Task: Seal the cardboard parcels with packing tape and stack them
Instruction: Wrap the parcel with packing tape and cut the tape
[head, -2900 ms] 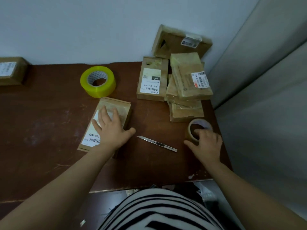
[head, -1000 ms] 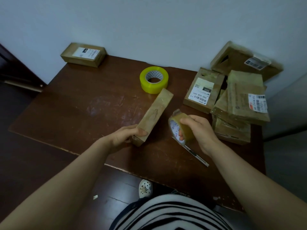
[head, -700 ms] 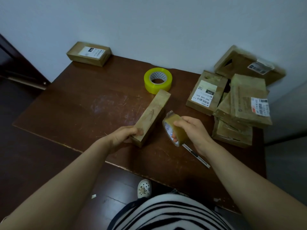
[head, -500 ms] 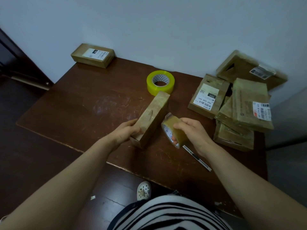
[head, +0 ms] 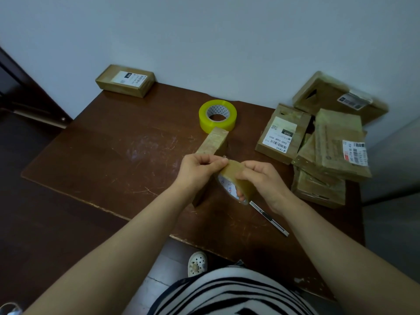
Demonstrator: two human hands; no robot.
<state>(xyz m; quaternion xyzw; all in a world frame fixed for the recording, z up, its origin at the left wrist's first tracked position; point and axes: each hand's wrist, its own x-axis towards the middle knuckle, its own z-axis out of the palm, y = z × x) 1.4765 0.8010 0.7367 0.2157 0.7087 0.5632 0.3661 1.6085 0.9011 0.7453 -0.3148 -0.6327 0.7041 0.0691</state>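
Note:
A narrow cardboard parcel (head: 215, 142) stands on its long edge in the middle of the brown table (head: 118, 155). Just in front of it, my right hand (head: 261, 178) grips a brownish roll of packing tape (head: 236, 178), fingers through its core. My left hand (head: 200, 167) pinches at the top of that roll, at the tape's end. The parcel's near end is hidden behind my left hand, and neither hand holds it.
A yellow tape roll (head: 217, 115) lies behind the parcel. A utility knife (head: 269, 218) lies near the front edge. Several parcels (head: 329, 151) are piled at the right, one labelled box (head: 283, 133) beside them. A lone box (head: 125, 80) sits at the far left corner.
My left hand has let go of the standing parcel and moved right to pinch the tape roll. The right hand has kept the roll, raised slightly.

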